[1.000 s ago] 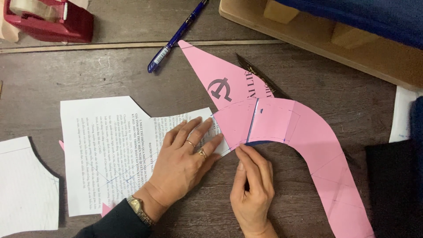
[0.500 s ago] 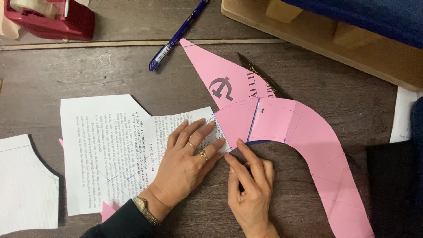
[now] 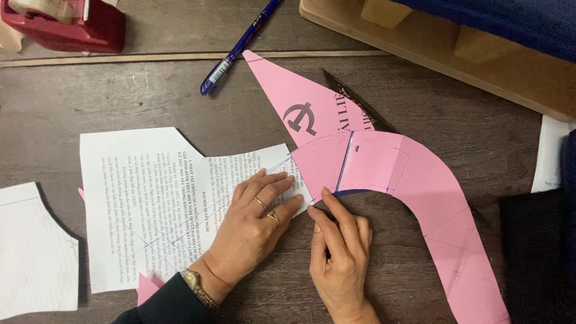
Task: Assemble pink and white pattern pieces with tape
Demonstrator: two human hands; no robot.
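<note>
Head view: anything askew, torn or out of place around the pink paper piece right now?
Nothing stands out. The curved pink paper piece lies flat on the table, overlapping the printed white sheet; left hand presses the sheet, right hand fingers the pink edge.

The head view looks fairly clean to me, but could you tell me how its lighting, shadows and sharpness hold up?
Head view: soft, even light, no glare on the wooden table; only faint shadows under the left hand and right hand; the pink paper piece and printed white sheet are sharp, hands unblurred; the red tape dispenser is cut by the frame edge.
</note>
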